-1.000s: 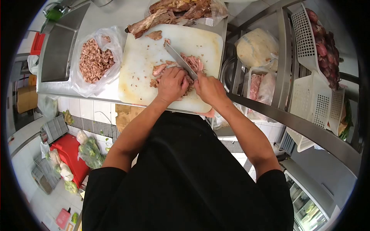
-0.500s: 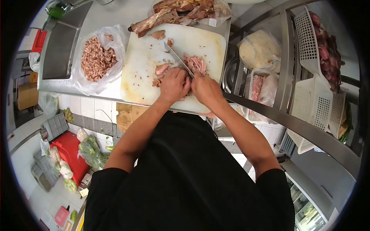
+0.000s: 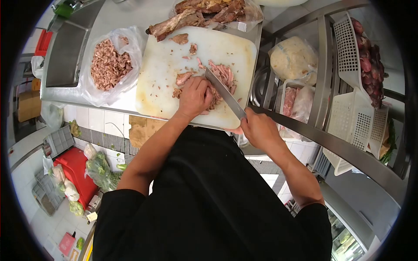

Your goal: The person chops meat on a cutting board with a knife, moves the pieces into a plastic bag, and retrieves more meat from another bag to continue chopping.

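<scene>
My right hand (image 3: 260,129) grips the handle of a long-bladed knife (image 3: 225,95) over the right part of a white cutting board (image 3: 161,61). The blade slants up and left, its tip beside the fingers of my left hand (image 3: 194,96). That hand is closed, fingers curled over a piece of meat that they mostly hide. Sliced strips of pinkish meat (image 3: 224,76) lie just beyond the blade. To the left of my left hand is a small meat chunk (image 3: 183,78). Another brown piece (image 3: 180,39) rests near the board's far edge.
A clear plastic bag of diced meat (image 3: 111,65) sits left of the board, beside a sink (image 3: 67,61). Large browned meat pieces (image 3: 204,15) lie at the far edge. On the right, a metal rack (image 3: 322,56) carries baskets and a bagged pale item (image 3: 294,58).
My right hand has pulled the knife back to the right and towards me, exposing more of the blade. My left hand stays almost where it was on the meat.
</scene>
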### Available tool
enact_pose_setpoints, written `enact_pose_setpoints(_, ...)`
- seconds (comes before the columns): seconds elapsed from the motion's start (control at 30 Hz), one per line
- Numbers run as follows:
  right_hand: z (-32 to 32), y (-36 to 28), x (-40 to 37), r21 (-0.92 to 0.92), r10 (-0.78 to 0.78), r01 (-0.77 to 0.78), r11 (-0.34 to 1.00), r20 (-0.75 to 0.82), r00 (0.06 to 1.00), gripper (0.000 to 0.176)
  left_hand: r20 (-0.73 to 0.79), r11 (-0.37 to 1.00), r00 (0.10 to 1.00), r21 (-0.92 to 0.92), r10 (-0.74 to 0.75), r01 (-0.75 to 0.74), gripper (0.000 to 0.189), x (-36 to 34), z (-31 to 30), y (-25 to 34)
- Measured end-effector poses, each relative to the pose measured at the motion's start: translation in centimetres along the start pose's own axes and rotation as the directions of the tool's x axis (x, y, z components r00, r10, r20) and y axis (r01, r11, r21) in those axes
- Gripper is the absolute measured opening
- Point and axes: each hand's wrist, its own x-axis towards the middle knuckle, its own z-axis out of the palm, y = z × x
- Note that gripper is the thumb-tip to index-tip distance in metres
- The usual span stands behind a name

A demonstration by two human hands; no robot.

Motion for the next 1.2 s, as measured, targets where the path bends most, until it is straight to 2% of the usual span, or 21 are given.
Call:
enact_pose_setpoints(0.07,1.6,-0.2,1.2,0.012,-0.004,0.004,1.0,-0.003,1.0,0.021,-0.035,1.0,0.999,-0.007,-0.019,0.019,0.016,0.0,0.1,0.1)
enact_pose_setpoints(0.2,5.7,-1.6,7.7,-0.031,-0.051,0.048,0.998,-0.136,0.989,0.02,-0.054,1.0,0.998,0.004,-0.019,0.02,0.015,-0.2,0.5,-0.3)
enact_pose_setpoints(0.33,4.8,-1.6,10.3,-0.019,-0.165,0.166,0.986,-0.245,0.955,0.021,-0.015,0.999,0.999,0.003,-0.037,0.037,0.017,-0.3,0.4,0.0)
enact_pose_setpoints(0.4,3.4,-1.7,9.1,-0.006,-0.137,0.139,0.99,-0.234,0.963,0.022,-0.002,0.999,0.999,0.006,-0.054,0.054,0.018,0.0,-0.1,0.1)
enact_pose_setpoints(0.47,1.2,-1.9,5.7,0.027,-0.025,0.027,0.999,-0.082,0.996,0.025,-0.103,0.998,0.992,-0.014,-0.066,0.065,0.018,0.2,-0.3,0.7)
enact_pose_setpoints(0.57,-0.8,-1.4,0.8,-0.019,-0.037,0.036,0.999,-0.009,0.999,0.022,-0.071,0.999,0.997,-0.009,-0.04,0.04,0.017,0.0,-0.3,0.3)
enact_pose_setpoints(0.7,2.9,-0.3,2.1,0.008,0.013,-0.013,1.0,0.015,1.0,0.022,-0.054,0.998,0.997,-0.024,-0.059,0.058,0.013,-0.4,0.2,0.2)
enact_pose_setpoints(0.77,6.4,-0.6,6.7,-0.014,-0.015,0.013,1.0,-0.123,0.992,0.023,-0.01,0.992,0.993,0.043,-0.12,0.12,0.015,-0.7,0.5,0.1)
enact_pose_setpoints(0.9,5.6,-1.9,10.0,-0.004,-0.056,0.057,0.998,-0.179,0.982,0.025,-0.026,0.992,0.993,0.045,-0.118,0.119,0.015,-0.5,0.6,0.2)
enact_pose_setpoints(0.97,5.4,-1.1,10.6,0.013,-0.129,0.135,0.991,-0.231,0.964,0.029,0.024,0.996,0.995,0.016,-0.093,0.093,0.019,-0.5,0.1,0.2)
enact_pose_setpoints(1.0,4.8,-1.2,10.3,0.008,-0.137,0.143,0.99,-0.239,0.961,0.029,0.016,0.996,0.996,0.021,-0.087,0.087,0.019,0.3,-0.9,0.3)
enact_pose_setpoints(1.07,3.0,-1.9,8.3,0.154,-0.026,0.053,0.987,-0.173,0.985,0.031,-0.131,0.99,0.991,0.143,0.016,0.002,0.021,1.7,-3.6,0.7)
enact_pose_setpoints(1.1,2.3,-1.9,7.3,0.153,-0.025,0.052,0.987,-0.169,0.985,0.031,-0.146,0.971,0.988,0.222,-0.057,0.089,0.024,1.3,-4.0,-0.6)
enact_pose_setpoints(1.13,1.6,-1.8,6.3,0.202,-0.011,0.046,0.978,-0.17,0.985,0.031,-0.146,0.97,0.987,0.222,-0.063,0.095,0.024,0.2,-4.1,-1.4)
enact_pose_setpoints(1.2,0.7,-1.3,4.6,0.249,-0.003,0.047,0.967,-0.173,0.985,0.03,0.037,0.981,0.98,0.004,-0.196,0.196,0.026,-1.2,-4.2,-2.6)
